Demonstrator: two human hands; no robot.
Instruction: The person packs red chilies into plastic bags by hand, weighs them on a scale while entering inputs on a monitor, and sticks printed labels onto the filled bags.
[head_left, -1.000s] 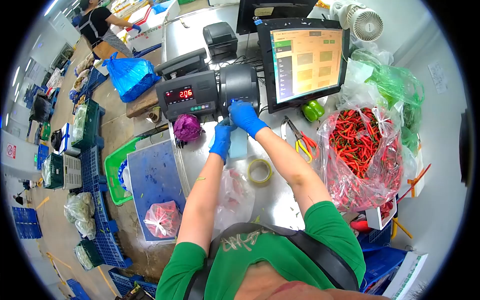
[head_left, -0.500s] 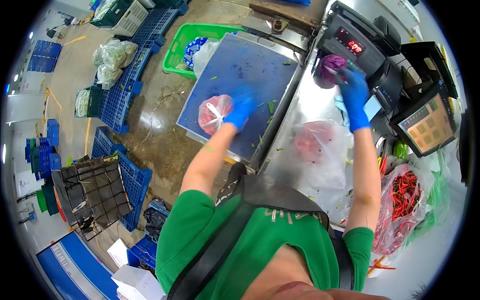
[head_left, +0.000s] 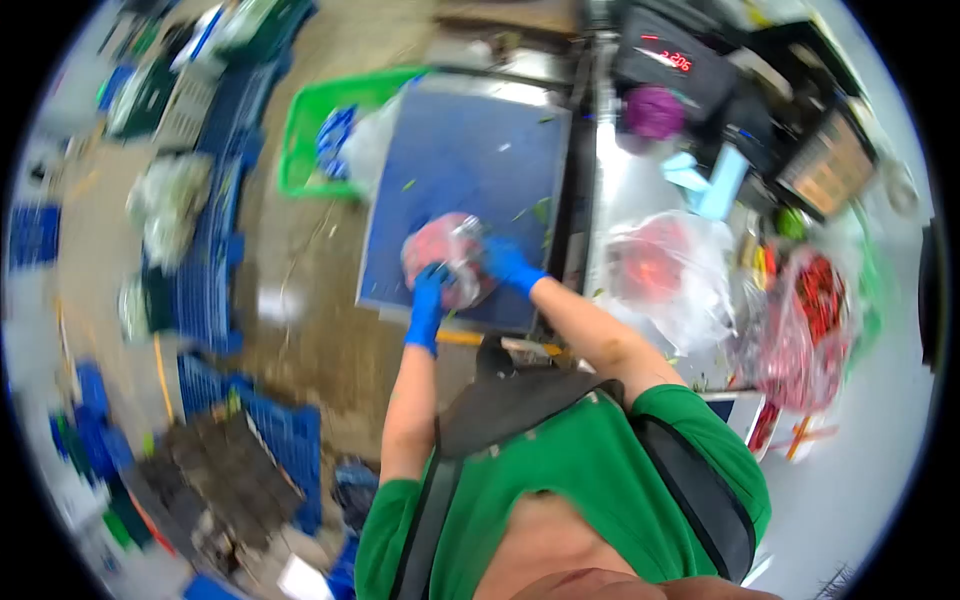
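On the blue-topped platform (head_left: 470, 140) rests a knotted clear plastic bag (head_left: 447, 250) with pinkish-red contents whose kind I cannot make out. My left hand (head_left: 427, 300), in a blue glove, has its fingers bent against the bag's near left side. From the right, my blue-gloved right hand (head_left: 512, 264) grips the bag's side, its fingertips blurred. A second clear bag (head_left: 665, 270) with red contents lies on the steel counter (head_left: 625, 180). Beyond it sits a round purple vegetable (head_left: 654, 112), like a red cabbage.
A display with red digits (head_left: 665, 60) and a tilted screen (head_left: 830, 165) stand at the back right. Bagged red chillies (head_left: 815, 310) lie at the right. Left of the platform is a green crate (head_left: 300, 150); blue pallets (head_left: 205, 230) stand on the wet floor.
My right hand has left the purple vegetable and come across to the bag on the platform. My left hand has shifted to the bag's near left side. The view has turned and blurred.
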